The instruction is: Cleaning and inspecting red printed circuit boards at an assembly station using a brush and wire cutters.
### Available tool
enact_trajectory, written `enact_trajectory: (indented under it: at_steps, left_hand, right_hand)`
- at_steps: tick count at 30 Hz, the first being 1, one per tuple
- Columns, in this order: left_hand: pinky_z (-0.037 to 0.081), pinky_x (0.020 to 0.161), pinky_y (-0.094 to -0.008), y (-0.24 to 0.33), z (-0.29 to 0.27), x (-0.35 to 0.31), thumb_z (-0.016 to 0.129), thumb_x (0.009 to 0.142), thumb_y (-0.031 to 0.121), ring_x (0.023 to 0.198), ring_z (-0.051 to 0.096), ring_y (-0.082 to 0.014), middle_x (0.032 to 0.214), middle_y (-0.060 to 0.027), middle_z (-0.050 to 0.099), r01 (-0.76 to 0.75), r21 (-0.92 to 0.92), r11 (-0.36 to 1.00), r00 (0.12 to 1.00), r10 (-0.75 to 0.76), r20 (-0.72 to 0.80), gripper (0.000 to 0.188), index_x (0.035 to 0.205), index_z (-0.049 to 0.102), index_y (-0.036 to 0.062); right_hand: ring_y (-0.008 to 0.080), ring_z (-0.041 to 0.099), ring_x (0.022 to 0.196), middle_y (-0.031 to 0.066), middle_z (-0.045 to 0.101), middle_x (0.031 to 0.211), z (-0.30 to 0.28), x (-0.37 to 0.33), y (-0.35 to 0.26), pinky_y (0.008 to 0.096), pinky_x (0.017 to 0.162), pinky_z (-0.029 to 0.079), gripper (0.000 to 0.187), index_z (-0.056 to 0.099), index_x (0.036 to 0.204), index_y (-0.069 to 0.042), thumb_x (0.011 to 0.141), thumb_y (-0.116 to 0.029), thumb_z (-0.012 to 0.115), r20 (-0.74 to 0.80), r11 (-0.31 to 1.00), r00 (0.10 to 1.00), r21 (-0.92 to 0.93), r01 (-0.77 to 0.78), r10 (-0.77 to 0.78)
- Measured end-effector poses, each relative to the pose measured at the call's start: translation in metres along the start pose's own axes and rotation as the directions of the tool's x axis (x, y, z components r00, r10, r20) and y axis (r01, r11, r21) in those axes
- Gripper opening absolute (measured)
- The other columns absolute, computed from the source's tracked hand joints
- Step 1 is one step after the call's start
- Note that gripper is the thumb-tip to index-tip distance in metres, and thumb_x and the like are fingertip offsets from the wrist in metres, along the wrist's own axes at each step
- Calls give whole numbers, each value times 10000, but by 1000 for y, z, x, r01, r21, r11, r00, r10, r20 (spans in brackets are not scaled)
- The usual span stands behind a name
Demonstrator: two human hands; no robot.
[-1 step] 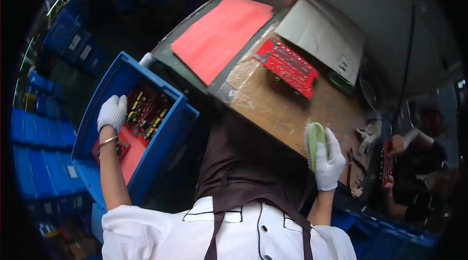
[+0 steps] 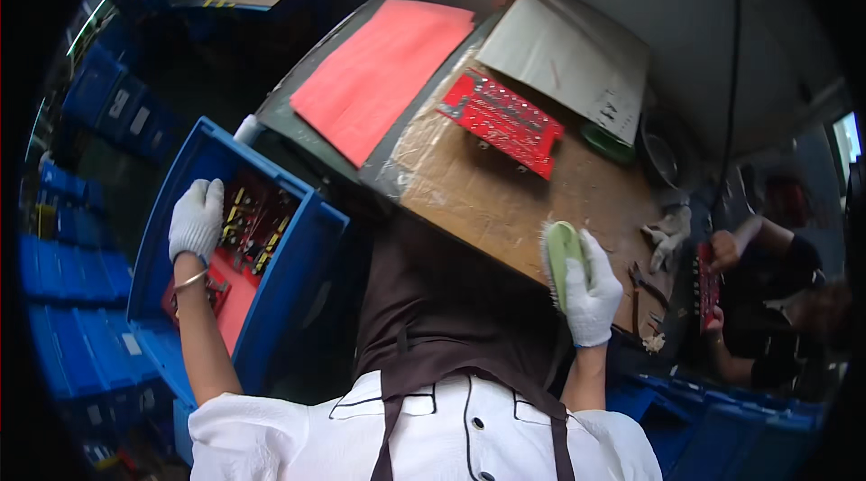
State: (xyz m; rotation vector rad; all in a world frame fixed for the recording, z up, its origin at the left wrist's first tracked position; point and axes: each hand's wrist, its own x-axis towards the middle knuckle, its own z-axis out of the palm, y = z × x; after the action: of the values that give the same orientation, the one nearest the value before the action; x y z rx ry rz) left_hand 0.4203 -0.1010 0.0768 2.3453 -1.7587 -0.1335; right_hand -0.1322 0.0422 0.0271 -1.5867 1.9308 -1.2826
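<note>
My left hand, in a white glove, is over a blue bin at the left. Its fingers are stretched out beside several red circuit boards with yellow and dark parts; the fingertips hold nothing that I can see. A pink sheet lies in the bin under the boards. My right hand, also gloved, is closed around a green brush with pale bristles, at the near edge of the workbench. Beyond it a red circuit board rests on the bench, solder side up.
Pink sheets lie on the far left of the bench. A grey-white panel stands behind the board. Pliers and a crumpled glove lie at right. A co-worker's hand holds another red board. Blue bins are stacked at far left.
The whole view has shifted, carrying the bench and bin slightly left. My left hand's fingers look straighter than before. My right hand still grips the brush.
</note>
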Motion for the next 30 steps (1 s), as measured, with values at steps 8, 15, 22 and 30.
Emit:
enact_trajectory:
  at_steps: [8,15,22,30]
  left_hand:
    - [545,904,-424,308,104,17,643,988,435,954,727,-281,1019,-218,717,-459,-520,721,881,445,-161,611,1371,568,-35]
    - [534,497,-291,346,145,49,650,976,213,539,597,-158,750,-31,585,392,-844,367,665,521,535,197,1041,625,28]
    - [493,492,-224,307,148,-84,675,972,215,681,625,-157,977,-66,683,638,-770,-11,682,471,559,290,1192,629,32]
    - [547,493,-259,312,137,-171,598,1033,357,636,695,-163,929,-85,726,539,-835,116,723,446,528,371,1206,597,28]
  right_hand:
    - [237,675,1208,188,706,1298,-91,58,0,335,1043,506,420,613,1367,56,983,-109,648,-192,989,979,-141,39,-66]
    - [357,692,1118,178,703,1265,-161,217,128,426,972,538,433,662,1337,-143,964,-356,602,-386,876,918,-408,-259,91]
    - [382,628,1240,181,669,1330,-154,285,188,468,1048,506,471,664,1351,-167,964,-409,545,-229,770,922,-508,-387,312]
    - [392,639,1214,159,682,1309,-152,291,189,467,1037,513,420,719,1274,-185,915,-332,560,-89,737,929,-584,-340,359]
